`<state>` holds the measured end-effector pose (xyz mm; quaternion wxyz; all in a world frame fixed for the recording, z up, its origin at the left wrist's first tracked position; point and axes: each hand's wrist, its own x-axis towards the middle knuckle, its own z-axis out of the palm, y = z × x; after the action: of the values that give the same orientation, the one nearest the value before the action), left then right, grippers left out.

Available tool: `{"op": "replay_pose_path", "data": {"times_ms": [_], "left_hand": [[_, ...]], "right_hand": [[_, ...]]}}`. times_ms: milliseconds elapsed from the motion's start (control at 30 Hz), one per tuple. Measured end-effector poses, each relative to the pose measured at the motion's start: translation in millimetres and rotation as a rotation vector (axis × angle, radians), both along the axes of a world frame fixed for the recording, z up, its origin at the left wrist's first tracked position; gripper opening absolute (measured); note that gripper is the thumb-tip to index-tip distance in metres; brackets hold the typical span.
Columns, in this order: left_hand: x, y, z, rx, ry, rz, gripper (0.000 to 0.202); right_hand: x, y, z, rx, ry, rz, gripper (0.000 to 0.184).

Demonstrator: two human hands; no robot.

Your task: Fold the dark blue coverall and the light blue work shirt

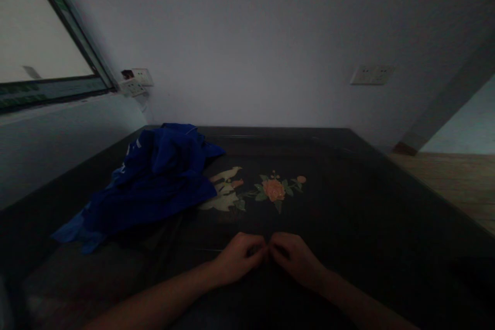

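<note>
My left hand [242, 257] and my right hand [296, 258] rest near the front of the dark table [348, 206]. Both are curled in loosely, with fingers and thumbs drawn together, and they almost meet in the middle. No object shows in either one. Beyond the left hand lies a crumpled blue cloth garment [162, 180] with white marks, apart from both hands. Just past my hands, the tabletop carries an orange flower decoration [274, 190] with green leaves and a pale bird-like figure [224, 198], partly covered by the cloth.
A pale wall [251, 51] stands behind the table. Wall sockets [372, 75] are at the right, and another socket [142, 77] sits at the left beside a loose socket block [132, 87]. A window frame [69, 15] is at upper left. Wooden flooring [456, 180] shows at right.
</note>
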<state>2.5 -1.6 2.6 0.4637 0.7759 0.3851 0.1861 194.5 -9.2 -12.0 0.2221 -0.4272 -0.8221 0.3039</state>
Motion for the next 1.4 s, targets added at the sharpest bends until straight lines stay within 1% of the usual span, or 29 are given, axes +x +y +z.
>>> {"op": "replay_pose_path", "data": {"times_ms": [267, 500, 900, 1133, 1233, 1300, 1367, 1400], "left_hand": [[-0.3, -0.3, 0.3, 0.016, -0.023, -0.004, 0.031], [-0.5, 0.6, -2.2, -0.002, -0.018, 0.002, 0.029], [0.3, -0.2, -1.0, -0.007, -0.013, 0.008, 0.029], [0.0, -3.9, 1.5, 0.048, -0.023, 0.019, 0.027], [-3.3, -4.9, 8.9, 0.059, -0.053, 0.029, 0.026], [-10.1, -1.7, 20.0, 0.088, -0.076, 0.055, 0.026], [-23.9, 6.3, 35.9, 0.164, -0.093, 0.140, 0.029], [-34.1, 12.0, 45.1, 0.225, -0.101, 0.212, 0.030]], "right_hand": [[0.5, 0.0, 0.9, 0.001, 0.003, 0.012, 0.018], [0.1, -0.2, -0.2, 0.005, 0.006, -0.003, 0.017], [-0.1, -0.1, 1.7, -0.002, 0.001, -0.002, 0.017], [-0.7, -1.0, 2.3, -0.004, 0.000, -0.027, 0.018], [-1.5, 0.7, 9.6, -0.066, -0.002, -0.027, 0.021], [-3.6, 2.9, 17.2, -0.128, 0.031, -0.006, 0.023], [-8.8, 6.8, 25.1, -0.163, 0.077, 0.029, 0.024], [-13.0, 9.9, 28.5, -0.162, 0.099, 0.043, 0.024]]}}
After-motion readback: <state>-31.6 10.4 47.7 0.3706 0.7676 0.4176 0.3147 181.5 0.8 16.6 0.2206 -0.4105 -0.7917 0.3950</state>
